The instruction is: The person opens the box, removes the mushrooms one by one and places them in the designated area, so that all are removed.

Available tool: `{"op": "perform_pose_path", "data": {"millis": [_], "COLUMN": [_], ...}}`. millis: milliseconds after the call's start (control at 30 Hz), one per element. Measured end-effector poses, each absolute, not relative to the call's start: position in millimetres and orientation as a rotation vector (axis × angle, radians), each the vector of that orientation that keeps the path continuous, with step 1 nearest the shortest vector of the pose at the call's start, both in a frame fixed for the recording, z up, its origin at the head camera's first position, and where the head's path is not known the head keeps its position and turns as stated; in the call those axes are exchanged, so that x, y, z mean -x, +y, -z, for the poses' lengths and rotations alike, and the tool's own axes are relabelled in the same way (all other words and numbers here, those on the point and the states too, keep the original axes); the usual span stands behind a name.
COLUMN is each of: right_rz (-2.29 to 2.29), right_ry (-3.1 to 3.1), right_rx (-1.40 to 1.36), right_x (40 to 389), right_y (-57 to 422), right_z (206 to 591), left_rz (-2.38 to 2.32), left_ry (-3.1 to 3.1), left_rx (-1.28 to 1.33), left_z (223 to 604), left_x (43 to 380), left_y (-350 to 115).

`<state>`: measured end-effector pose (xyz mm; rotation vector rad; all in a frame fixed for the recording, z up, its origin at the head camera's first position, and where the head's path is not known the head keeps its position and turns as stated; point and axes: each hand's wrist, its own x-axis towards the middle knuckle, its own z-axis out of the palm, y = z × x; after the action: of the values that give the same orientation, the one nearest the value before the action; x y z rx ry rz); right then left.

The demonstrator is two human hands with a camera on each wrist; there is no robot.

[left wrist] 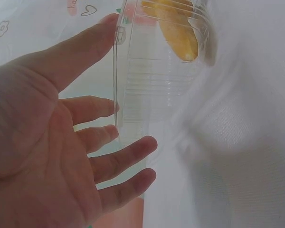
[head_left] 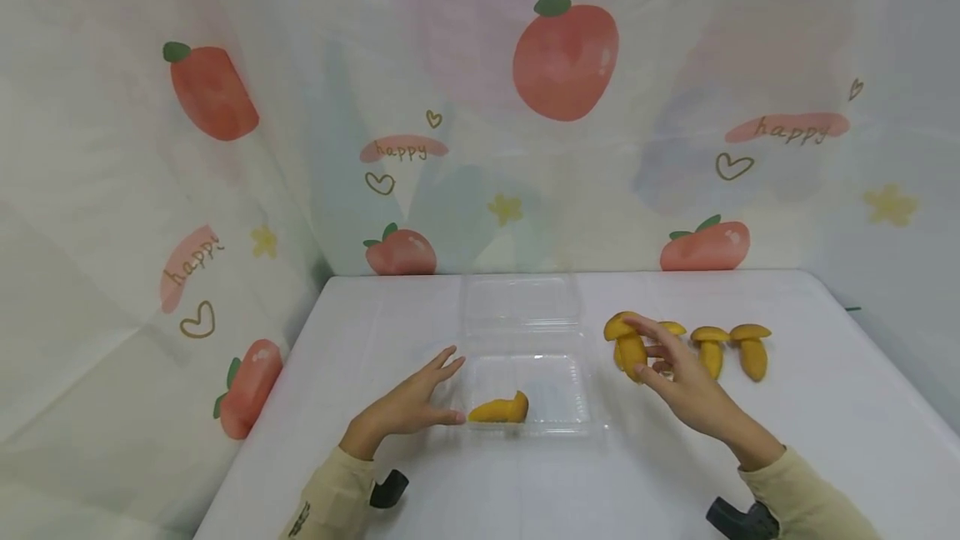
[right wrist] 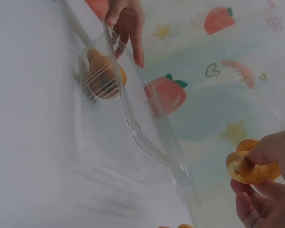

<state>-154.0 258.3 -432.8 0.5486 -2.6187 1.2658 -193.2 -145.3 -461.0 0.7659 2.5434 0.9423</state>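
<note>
At the left, the left hand (head_left: 411,403) is spread wide with straight fingers at the near-left edge of a clear plastic box (head_left: 557,392); whether the fingertips actually touch the rim is hard to tell. The box looks light, thin and springy, likely to slide if nudged, and is best steadied by its rim; its lid (head_left: 521,307) lies folded back. Inside, a yellow mushroom (head_left: 498,411) rests on its side in the near-left corner. Right of the box, a held mushroom (head_left: 633,352) is pinched between the thumb and fingers of the right hand (head_left: 688,388), cap up. It seems light and fairly firm, its smooth skin perhaps a little slippery; the stem should take the grip, sparing the cap's edge. Farther right lie a half-hidden mushroom (head_left: 673,328), a middle mushroom (head_left: 709,350) and an end mushroom (head_left: 752,352)
</note>
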Motion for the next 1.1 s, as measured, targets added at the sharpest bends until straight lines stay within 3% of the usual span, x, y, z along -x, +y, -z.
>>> {"op": "perform_pose_path", "data": {"millis": [1100], "right_rz": [-1.076], "right_ry": [-2.648], "right_rx": [-0.341], "right_x": [154.7], "right_y": [356.2], "right_z": [460.4], "left_rz": [-0.91], "left_ry": [2.549], "left_rx": [-0.755], "left_z": [460.7], "left_x": [194.2], "left_y": [-145.2]}}
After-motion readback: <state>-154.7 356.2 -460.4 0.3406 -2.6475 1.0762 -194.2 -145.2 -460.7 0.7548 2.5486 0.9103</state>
